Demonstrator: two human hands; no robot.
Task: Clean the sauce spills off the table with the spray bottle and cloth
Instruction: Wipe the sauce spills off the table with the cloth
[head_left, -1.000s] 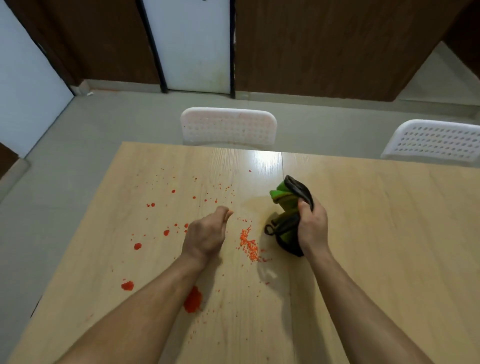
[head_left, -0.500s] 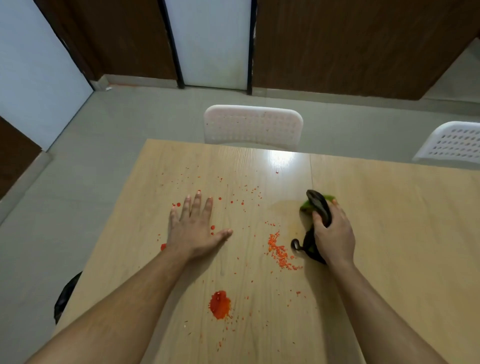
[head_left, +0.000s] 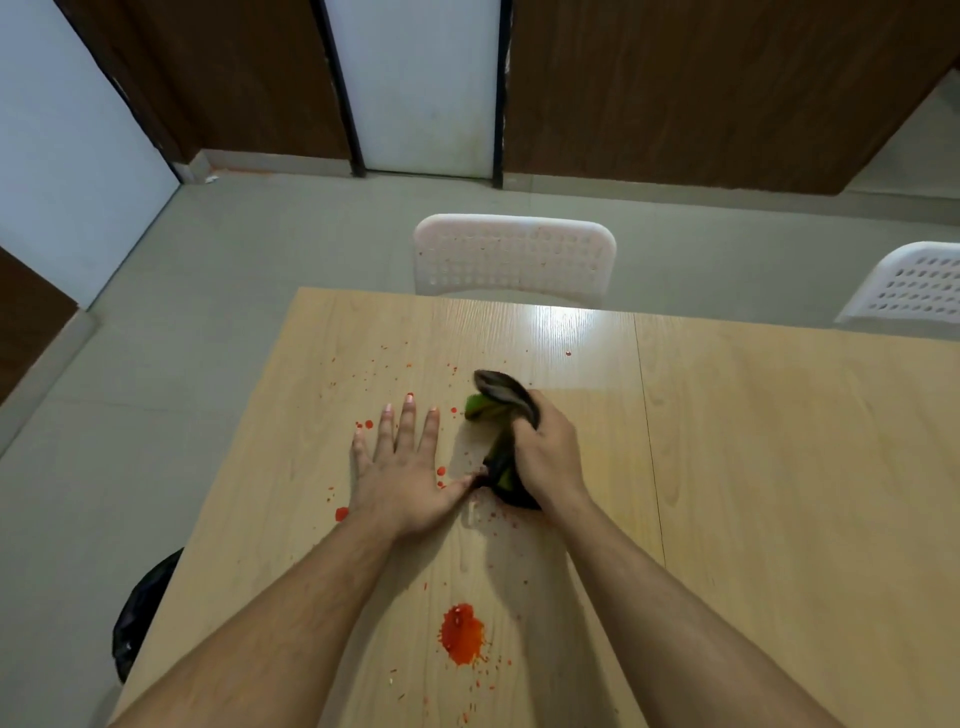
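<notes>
Gripping: right hand (head_left: 545, 457) clutches bunched green-black cloth (head_left: 501, 415), pressed to wooden surface (head_left: 779, 467)
L hand (head_left: 402, 470): flat, fingers spread, beside cloth
Sauce: big red blob (head_left: 461, 634) nr front edge, specks around

floor (head_left: 260, 249): grey | walls (head_left: 675, 78): brown panels | door (head_left: 421, 78): white | chairs (head_left: 514, 260): two, white, perforated

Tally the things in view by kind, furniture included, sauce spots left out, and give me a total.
Tables: 1
White chairs: 2
Cloths, gripped by the right hand: 1
Black bags beside the table: 1
Total: 5
</notes>
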